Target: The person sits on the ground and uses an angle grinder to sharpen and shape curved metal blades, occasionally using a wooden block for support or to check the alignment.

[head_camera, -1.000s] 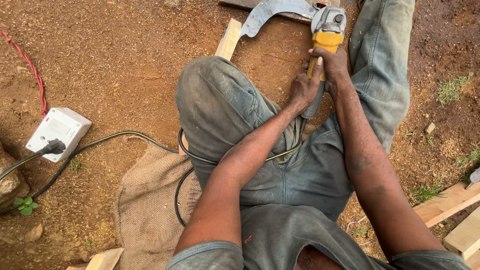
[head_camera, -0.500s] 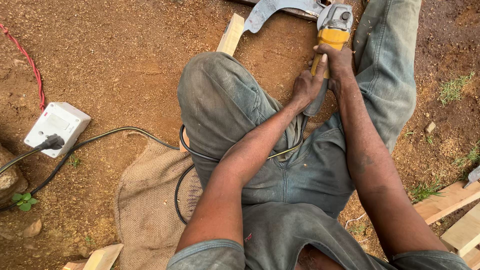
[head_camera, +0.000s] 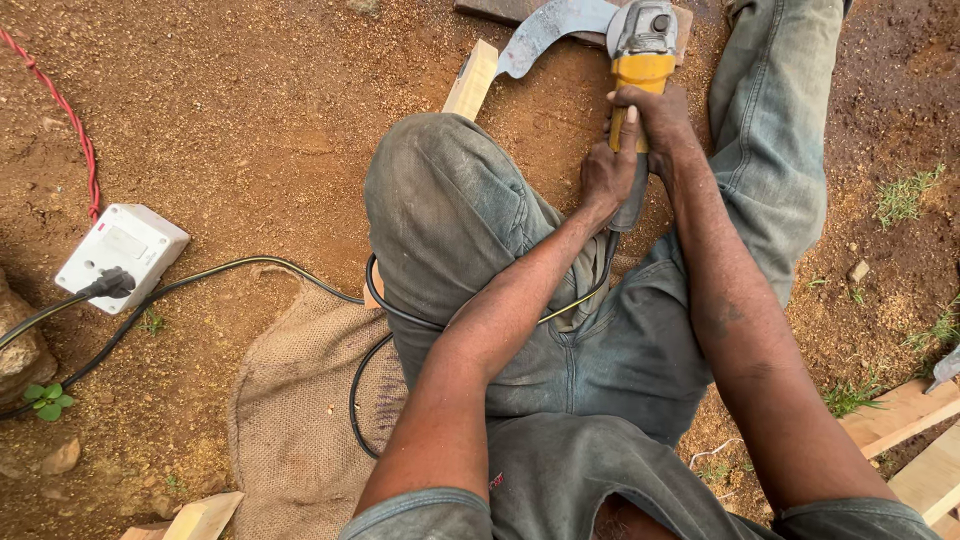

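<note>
Compared with a second ago not much has shifted: both hands have stayed locked on the angle grinder [head_camera: 640,60] at the top middle of the frame, and the tool has barely crept along, so it looks like the same steady pass over the metal, no repositioning. The right hand [head_camera: 655,115] is wrapped tight round the yellow body just below the grey head, fingers curled closed on it. The left hand [head_camera: 605,180] sits right below and a bit left of that, closed around the dark rear handle where the black cord [head_camera: 375,340] runs off between the knees. The grinder head is touching the curved metal blade [head_camera: 545,35], which lies on a wooden plank [head_camera: 470,80] on the dirt. Over at the left edge sits the white socket box [head_camera: 120,255], and a burlap sack [head_camera: 300,400] lies at the lower middle.
</note>
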